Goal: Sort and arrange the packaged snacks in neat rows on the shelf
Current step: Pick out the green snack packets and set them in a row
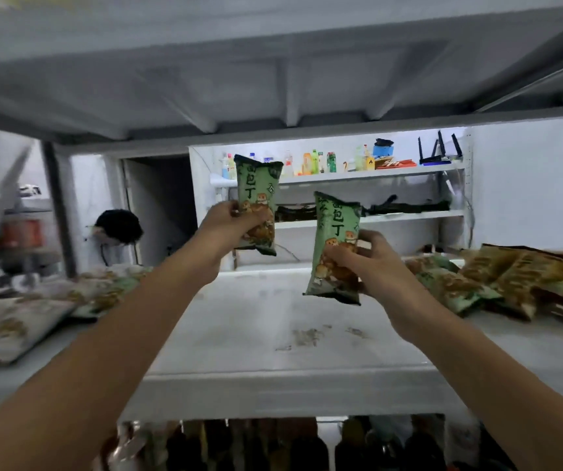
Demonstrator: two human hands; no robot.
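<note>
While up over the shelf (239,334), gripping one green pack each: left pack (256,185) in the curled left hand (225,229), right pack (336,226) in the curled right hand (375,266). Gripped low, so could tip or slip. Could knock the messy pile (511,277) right of the right hand.

Held upright over white shelf (273,334): left green pack (258,212); right green pack (336,246), lower; loose packs (511,277) heaped right.

The white shelf (259,338) was scuffed in the middle; a heap of green snack packets (497,280) lay at its right, paler packets (15,324) at its left.
</note>
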